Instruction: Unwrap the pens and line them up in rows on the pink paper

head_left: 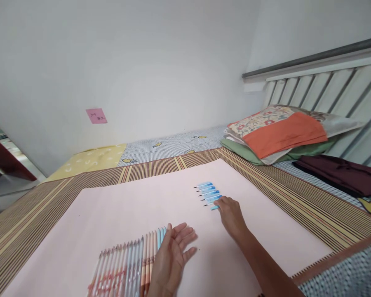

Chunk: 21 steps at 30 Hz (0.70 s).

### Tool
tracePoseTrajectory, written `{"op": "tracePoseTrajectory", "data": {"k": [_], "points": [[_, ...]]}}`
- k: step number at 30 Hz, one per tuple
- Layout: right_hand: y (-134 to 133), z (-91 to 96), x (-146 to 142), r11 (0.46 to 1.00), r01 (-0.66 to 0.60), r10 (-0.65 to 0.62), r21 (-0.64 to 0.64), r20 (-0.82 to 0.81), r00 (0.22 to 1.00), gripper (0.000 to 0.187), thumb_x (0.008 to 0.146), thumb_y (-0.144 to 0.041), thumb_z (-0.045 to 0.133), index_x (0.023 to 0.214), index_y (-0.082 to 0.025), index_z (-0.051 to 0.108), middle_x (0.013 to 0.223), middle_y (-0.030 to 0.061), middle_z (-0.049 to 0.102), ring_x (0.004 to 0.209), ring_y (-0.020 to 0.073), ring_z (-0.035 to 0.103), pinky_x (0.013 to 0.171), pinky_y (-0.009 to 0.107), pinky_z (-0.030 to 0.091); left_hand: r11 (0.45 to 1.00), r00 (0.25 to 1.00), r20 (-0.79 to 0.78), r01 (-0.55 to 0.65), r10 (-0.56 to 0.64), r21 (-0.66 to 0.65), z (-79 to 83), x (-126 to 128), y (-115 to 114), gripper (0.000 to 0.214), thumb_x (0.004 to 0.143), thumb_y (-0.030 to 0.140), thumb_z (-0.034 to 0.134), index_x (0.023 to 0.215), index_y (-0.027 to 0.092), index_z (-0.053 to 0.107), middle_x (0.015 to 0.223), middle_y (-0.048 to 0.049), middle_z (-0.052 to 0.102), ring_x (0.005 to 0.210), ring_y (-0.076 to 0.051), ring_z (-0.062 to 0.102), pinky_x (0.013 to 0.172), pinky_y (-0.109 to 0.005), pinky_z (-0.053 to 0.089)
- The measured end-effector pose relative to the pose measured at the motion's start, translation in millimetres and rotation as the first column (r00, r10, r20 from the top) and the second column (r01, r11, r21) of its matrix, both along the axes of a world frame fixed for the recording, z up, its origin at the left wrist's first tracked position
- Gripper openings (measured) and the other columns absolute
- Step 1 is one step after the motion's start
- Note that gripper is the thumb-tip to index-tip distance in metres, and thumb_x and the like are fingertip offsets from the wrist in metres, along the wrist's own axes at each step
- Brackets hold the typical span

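Observation:
My right hand point(230, 212) is closed, its fingertips pinching a small light-blue piece point(214, 208) that is mostly hidden by the fingers. Just beyond it, several short blue pencils point(207, 189) with dark pointed tips lie in a slanting column, tips to the left. My left hand point(174, 251) is open, palm turned inward and fingers spread toward the right. It lies against the right end of a neat row of pens point(120, 268): clear ones with red markings, then greyish, peach and light-blue ones. Part of that end is hidden behind the hand.
A pale pink sheet point(136, 202) lies under everything on a striped mat point(154, 167) over a bed. Folded pillows point(284, 136) and a dark folded cloth point(340, 173) sit at the right by a white headboard point(324, 88). A pink note point(96, 116) is on the wall.

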State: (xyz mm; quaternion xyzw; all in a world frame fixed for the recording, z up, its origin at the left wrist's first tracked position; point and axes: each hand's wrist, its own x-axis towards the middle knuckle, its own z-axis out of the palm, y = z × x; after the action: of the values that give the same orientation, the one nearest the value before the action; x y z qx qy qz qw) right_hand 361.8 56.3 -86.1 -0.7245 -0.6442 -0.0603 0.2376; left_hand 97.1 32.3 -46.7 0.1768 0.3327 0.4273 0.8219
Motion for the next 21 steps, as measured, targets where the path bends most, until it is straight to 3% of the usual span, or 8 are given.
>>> {"op": "tracePoseTrajectory", "data": {"k": [3, 6, 9, 15, 21], "points": [[-3.2, -3.6, 4.3, 0.998, 0.043, -0.043, 0.053, 0.0, 0.999, 0.026, 0.093, -0.006, 0.049, 0.098, -0.021, 0.07, 0.103, 0.0077, 0.068, 0.095, 0.0214, 0.058, 0.079, 0.031, 0.034, 1.0, 1.0, 0.004, 0.002, -0.002, 0.004, 0.6, 0.4, -0.7, 0.047, 0.094, 0.052, 0.061, 0.113, 0.01, 0.067, 0.113, -0.0195, 0.073, 0.108, -0.033, 0.07, 0.079, -0.04, 0.058], [-10.3, -4.0, 5.9, 0.991, 0.117, -0.113, 0.061, -0.066, 0.991, 0.018, 0.095, -0.013, 0.05, 0.091, -0.02, 0.065, 0.093, 0.0052, 0.065, 0.082, 0.0185, 0.058, 0.07, 0.029, 0.034, 1.0, 1.0, -0.01, -0.006, 0.006, 0.001, 2.3, 1.1, -2.0, 0.045, 0.094, 0.05, 0.062, 0.113, 0.009, 0.067, 0.113, -0.0195, 0.073, 0.107, -0.033, 0.07, 0.077, -0.039, 0.058], [-15.8, -4.3, 2.7, 0.994, 0.101, -0.095, 0.039, -0.132, 0.987, 0.017, 0.096, -0.016, 0.05, 0.084, -0.021, 0.061, 0.085, 0.002, 0.063, 0.073, 0.016, 0.055, 0.065, 0.028, 0.034, 1.0, 1.0, -0.021, -0.005, 0.005, 0.0, 3.3, 2.0, -2.8, 0.044, 0.094, 0.049, 0.063, 0.112, 0.009, 0.067, 0.112, -0.0192, 0.074, 0.105, -0.032, 0.071, 0.076, -0.039, 0.058], [-12.2, -7.2, -6.6, 0.998, 0.063, -0.062, 0.022, -0.069, 0.996, 0.019, 0.094, -0.013, 0.056, 0.107, -0.02, 0.068, 0.097, 0.0069, 0.07, 0.089, 0.0208, 0.062, 0.077, 0.029, 0.039, 1.0, 1.0, -0.023, 0.003, -0.003, 0.002, 3.7, 2.1, -2.9, 0.041, 0.094, 0.046, 0.063, 0.112, 0.01, 0.068, 0.111, -0.0186, 0.074, 0.103, -0.03, 0.072, 0.076, -0.038, 0.059], [-4.1, -4.7, -7.4, 0.992, 0.124, -0.123, -0.021, 0.018, 0.992, 0.012, 0.096, -0.02, 0.061, 0.103, -0.02, 0.07, 0.098, 0.0078, 0.07, 0.09, 0.0223, 0.063, 0.075, 0.031, 0.038, 1.0, 1.0, -0.014, 0.005, -0.005, 0.007, 2.4, 1.5, -3.4, 0.041, 0.094, 0.047, 0.064, 0.111, 0.01, 0.068, 0.11, -0.0181, 0.075, 0.103, -0.031, 0.072, 0.077, -0.039, 0.058]]}}
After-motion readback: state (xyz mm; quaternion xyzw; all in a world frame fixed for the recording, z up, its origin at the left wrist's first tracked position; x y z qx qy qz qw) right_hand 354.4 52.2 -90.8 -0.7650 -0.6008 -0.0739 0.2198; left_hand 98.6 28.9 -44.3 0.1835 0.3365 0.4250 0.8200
